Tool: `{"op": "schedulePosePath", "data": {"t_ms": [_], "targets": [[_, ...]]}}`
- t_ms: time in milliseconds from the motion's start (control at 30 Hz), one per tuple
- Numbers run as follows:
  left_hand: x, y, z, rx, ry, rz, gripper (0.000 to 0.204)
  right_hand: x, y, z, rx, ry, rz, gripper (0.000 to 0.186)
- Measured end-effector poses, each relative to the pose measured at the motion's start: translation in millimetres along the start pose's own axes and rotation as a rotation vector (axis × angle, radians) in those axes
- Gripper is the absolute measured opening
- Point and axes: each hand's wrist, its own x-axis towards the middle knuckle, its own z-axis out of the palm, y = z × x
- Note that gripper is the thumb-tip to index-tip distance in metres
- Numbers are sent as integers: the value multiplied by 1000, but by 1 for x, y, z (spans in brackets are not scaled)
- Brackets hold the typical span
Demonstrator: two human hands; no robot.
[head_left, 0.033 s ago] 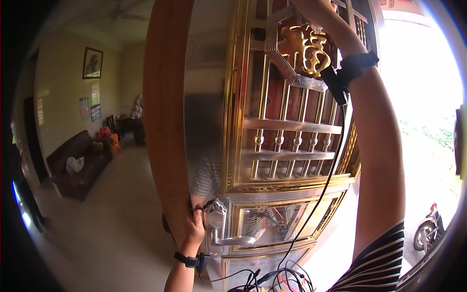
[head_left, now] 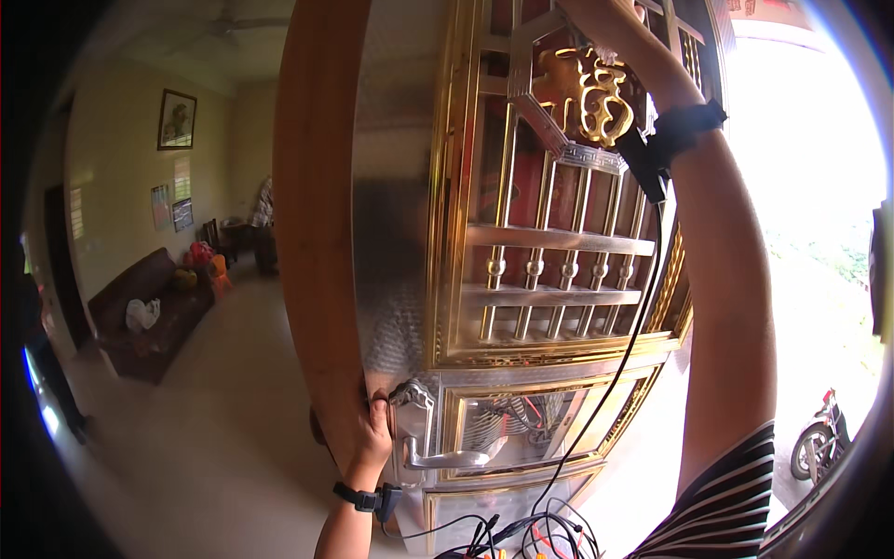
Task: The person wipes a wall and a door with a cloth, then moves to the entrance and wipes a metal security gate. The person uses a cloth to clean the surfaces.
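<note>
A tall metal door (head_left: 400, 279) with gold trim and silver bars stands in front of me. My left hand (head_left: 372, 430) grips its edge beside the silver lever handle (head_left: 452, 460), with the thumb on the front; the other fingers are hidden behind the edge. My right hand (head_left: 615, 23) is raised to the octagonal panel with a raised gold character (head_left: 596, 98). Its fingers are curled and partly cut off by the upper edge. A bit of something whitish (head_left: 607, 54) shows under this hand, too small to name. Both wrists wear black straps with devices.
A black cable (head_left: 610, 382) hangs from the right wrist device down to tangled cables (head_left: 549, 536) at the bottom. On the left, a brown sofa (head_left: 154, 317) holds a white bag. A wooden frame (head_left: 317, 233) borders the door. Outside at right stands a motorcycle (head_left: 819, 443).
</note>
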Motion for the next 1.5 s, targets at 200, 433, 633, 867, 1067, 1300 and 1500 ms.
{"op": "schedulePosePath", "data": {"t_ms": [200,433,633,867,1067,1300,1500], "targets": [[3,11,-3,180,32,65,68,-38,-32,20,239,651,17,21],[8,24,-1,13,12,59,61,-27,-62,-3,96,391,27,19],[12,27,-4,14,-4,95,61,-18,-61,-12,-34,199,-122,17],[12,32,0,-49,12,63,62,-43,-85,12,446,491,-243,20],[9,37,-3,127,15,21,72,-31,-96,0,269,267,-91,26],[11,31,-4,131,32,121,64,-87,-112,-3,457,318,-251,22],[7,20,-4,162,16,108,62,-90,-120,-21,269,277,-216,27]]}}
